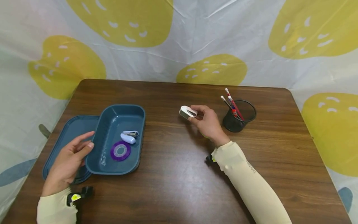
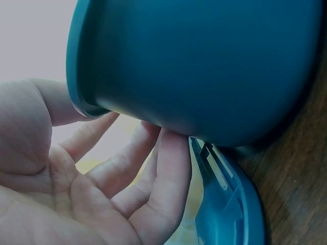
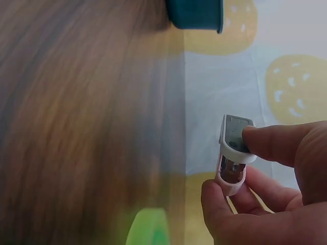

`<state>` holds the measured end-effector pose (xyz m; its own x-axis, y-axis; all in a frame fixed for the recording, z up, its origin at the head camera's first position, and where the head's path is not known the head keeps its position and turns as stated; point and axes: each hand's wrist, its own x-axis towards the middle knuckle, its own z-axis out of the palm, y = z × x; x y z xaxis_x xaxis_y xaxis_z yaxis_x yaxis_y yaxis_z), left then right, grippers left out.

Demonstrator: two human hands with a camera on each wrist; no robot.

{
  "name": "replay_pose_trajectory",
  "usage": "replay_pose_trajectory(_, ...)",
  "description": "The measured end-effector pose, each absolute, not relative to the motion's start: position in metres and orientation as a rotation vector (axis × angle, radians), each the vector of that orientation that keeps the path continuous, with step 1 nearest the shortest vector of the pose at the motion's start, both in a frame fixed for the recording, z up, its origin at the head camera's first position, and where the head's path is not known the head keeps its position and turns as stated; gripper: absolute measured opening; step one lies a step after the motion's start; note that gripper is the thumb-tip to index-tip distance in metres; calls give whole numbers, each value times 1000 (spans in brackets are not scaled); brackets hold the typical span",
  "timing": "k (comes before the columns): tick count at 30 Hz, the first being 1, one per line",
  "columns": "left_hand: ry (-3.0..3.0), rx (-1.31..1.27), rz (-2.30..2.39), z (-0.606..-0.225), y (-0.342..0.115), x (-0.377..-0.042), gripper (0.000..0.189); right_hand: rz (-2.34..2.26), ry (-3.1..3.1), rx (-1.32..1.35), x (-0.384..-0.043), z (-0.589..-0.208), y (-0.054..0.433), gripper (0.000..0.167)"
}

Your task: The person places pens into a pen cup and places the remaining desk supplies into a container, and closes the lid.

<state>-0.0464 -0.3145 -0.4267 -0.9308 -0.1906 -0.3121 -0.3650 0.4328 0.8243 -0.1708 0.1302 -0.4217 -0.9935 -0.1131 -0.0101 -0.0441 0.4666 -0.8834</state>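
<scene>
Stapler (image 1: 186, 112) pinched by right hand (image 1: 208, 124) mid-table | left hand (image 1: 68, 161) spread at tray (image 1: 112, 168) edge

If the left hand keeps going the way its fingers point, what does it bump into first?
Probably the blue box. The left hand is open, fingers aimed up and right at its near wall; the wrist view shows the fingertips already touching or almost touching it.

Head camera looks down over the whole table (image 1: 179, 174). Each wrist camera sits close to its hand, both sharing the blue tray (image 1: 110, 124) (image 2: 204, 66) (image 3: 196, 13).
</scene>
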Motion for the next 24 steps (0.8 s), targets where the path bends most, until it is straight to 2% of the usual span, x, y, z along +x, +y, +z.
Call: replay_pose_trajectory(24, 2515, -450, 1565, -427, -315, -45, 56, -1704, 2388, -490, -147, -407, 68, 44)
